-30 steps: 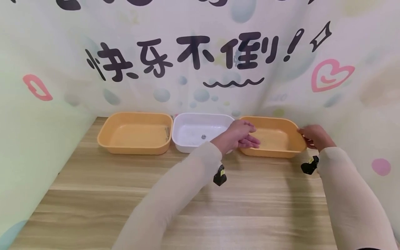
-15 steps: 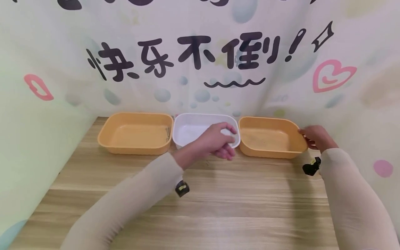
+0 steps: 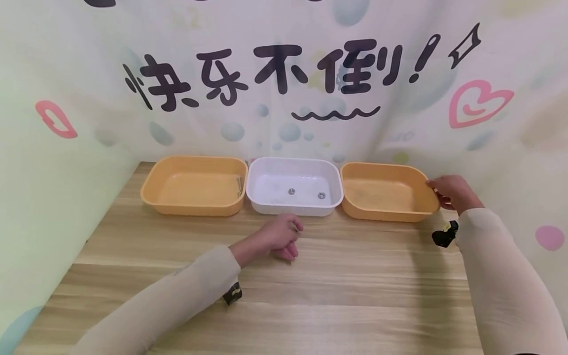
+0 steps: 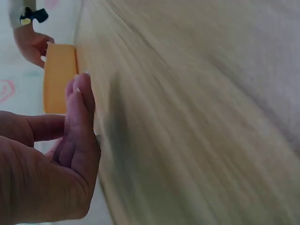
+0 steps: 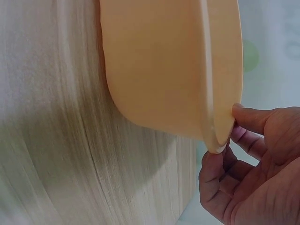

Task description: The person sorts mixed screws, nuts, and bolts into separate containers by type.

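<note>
My left hand [image 3: 277, 236] is low over the table, just in front of the white tray [image 3: 293, 211]. A tiny dark thing [image 4: 98, 138] shows at the edge of its fingers in the left wrist view; its kind, and whether the fingers pinch it, cannot be told. Two metal nuts, a left nut [image 3: 291, 191] and a right nut [image 3: 321, 195], lie in the white tray. With thumb and fingertips, my right hand [image 3: 454, 191] grips the rim at the right end of the right orange tray [image 3: 390, 215].
Another orange tray [image 3: 195, 209] stands left of the white one, with metal screws [image 3: 239, 186] at its right side. All three trays form a row along the printed wall cloth [image 3: 275, 138]. The wooden table [image 3: 337, 286] extends in front.
My left hand has moved left and toward me, from the right orange tray past the white tray to the table before it, uncovering the right nut. My right hand stays on the rim.
</note>
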Tool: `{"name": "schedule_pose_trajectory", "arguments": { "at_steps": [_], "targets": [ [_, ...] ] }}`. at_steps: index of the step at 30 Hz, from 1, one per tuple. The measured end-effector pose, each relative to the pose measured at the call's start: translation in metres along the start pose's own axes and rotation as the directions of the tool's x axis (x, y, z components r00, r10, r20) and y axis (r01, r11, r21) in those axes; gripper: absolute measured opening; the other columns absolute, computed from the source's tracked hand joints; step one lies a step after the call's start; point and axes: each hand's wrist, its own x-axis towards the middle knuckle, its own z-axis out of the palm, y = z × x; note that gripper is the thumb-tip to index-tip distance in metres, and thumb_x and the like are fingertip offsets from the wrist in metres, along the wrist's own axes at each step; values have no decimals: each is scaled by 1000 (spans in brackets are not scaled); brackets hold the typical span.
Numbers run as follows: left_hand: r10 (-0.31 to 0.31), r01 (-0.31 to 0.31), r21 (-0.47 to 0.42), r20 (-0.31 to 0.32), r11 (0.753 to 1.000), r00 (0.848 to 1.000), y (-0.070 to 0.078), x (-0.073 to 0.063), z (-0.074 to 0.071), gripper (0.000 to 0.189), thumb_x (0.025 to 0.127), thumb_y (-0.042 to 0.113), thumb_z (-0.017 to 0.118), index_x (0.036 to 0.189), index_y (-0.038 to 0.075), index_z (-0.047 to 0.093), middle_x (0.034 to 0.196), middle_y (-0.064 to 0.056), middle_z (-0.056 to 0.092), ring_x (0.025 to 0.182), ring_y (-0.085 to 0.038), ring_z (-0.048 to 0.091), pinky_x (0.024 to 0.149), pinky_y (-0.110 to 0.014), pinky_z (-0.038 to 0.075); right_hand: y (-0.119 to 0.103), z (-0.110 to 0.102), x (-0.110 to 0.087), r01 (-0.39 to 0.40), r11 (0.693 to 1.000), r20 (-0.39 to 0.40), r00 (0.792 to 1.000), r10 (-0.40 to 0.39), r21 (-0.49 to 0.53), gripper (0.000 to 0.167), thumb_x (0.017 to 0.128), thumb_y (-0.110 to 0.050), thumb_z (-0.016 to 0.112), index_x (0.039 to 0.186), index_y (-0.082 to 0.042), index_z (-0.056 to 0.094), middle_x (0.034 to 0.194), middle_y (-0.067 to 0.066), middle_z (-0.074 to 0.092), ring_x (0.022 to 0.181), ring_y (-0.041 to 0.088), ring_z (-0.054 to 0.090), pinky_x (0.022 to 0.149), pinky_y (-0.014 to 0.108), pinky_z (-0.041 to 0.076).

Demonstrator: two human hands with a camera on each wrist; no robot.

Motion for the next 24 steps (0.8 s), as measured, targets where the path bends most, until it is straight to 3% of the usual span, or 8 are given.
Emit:
{"name": "schedule_pose_trajectory", "arguments": {
  "at_steps": [4,9,14,20,24],
  "targets": [
    [-37,34,-67,-45,997,998,-8,13,-2,25,93,-3,51,116,6,57,69,-19,66,51,-23,64,53,-35,57,1,0,0,5,1000,8,1000,-5,4,33,98,-34,54,107,-2,53,77,2,54,70,17,55,66,30,52],
    [-36,32,-106,-40,994,999,-11,23,-3,25,92,-5,51,114,5,57,67,-18,65,50,-22,64,50,-32,55,-2,0,-2,2,1000,6,1000,-2,2,36,98,-34,53,111,-1,51,78,2,54,70,17,55,66,29,52],
    [-28,23,-103,-41,994,999,-11,24,-4,23,92,-5,52,113,4,58,66,-17,64,49,-22,63,48,-31,54,-5,0,-5,7,1000,-5,1000,-7,0,36,98,-34,53,111,-1,51,77,2,54,70,17,55,67,29,52],
    [-39,34,-110,-41,993,998,-12,24,-4,22,92,-4,53,112,5,58,66,-16,64,50,-21,63,47,-29,54,-4,1,-6,9,1000,2,1000,-9,22,26,98,-32,54,97,-6,55,75,1,53,68,16,55,65,29,52],
    [-41,36,-100,-43,994,998,-12,23,-3,21,93,-3,53,111,5,58,67,-16,64,50,-21,63,47,-29,54,-3,2,-6,6,1000,1,1000,-6,13,32,99,-33,53,106,-2,53,77,2,53,70,18,55,67,30,52]
  ]
}}
